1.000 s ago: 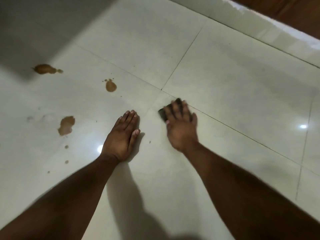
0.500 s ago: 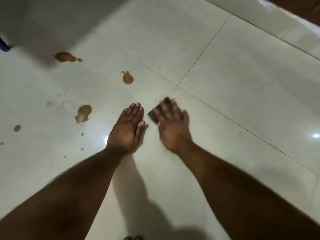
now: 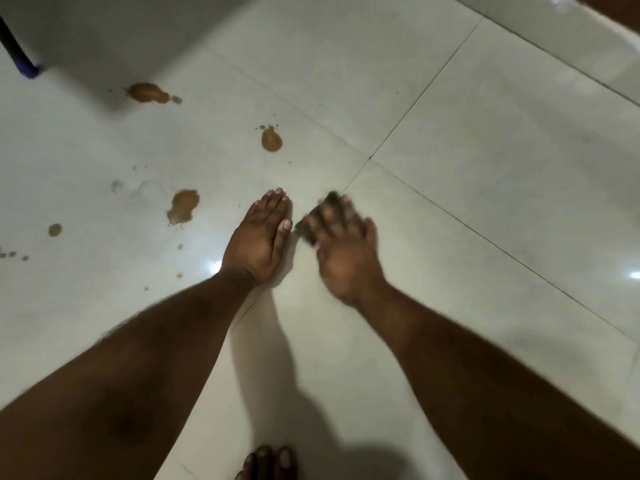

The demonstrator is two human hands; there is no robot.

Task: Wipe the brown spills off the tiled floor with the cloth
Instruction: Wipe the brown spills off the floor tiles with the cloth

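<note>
My left hand (image 3: 258, 237) lies flat on the pale tiled floor (image 3: 450, 140), fingers straight and together. Just to its right, my right hand (image 3: 343, 244) presses spread fingers down on a small dark cloth (image 3: 307, 224); only the cloth's left edge and top corner show, and the hand is motion-blurred. Brown spills lie to the left and ahead: a teardrop blot (image 3: 271, 140) beyond my left hand, a larger patch (image 3: 183, 206) left of it, an elongated puddle (image 3: 149, 92) farther back, and a round spot (image 3: 54, 230) with small droplets near the left edge.
A dark blue object (image 3: 20, 53) leans in at the top left beside a broad grey shadow. A raised tile border (image 3: 571, 39) runs along the top right. My bare toes (image 3: 266, 462) show at the bottom edge. Dark grout lines cross ahead of my right hand.
My right hand slid the cloth leftward, close to my left hand. The left hand stayed planted, and the view swung left, bringing more spills into sight.
</note>
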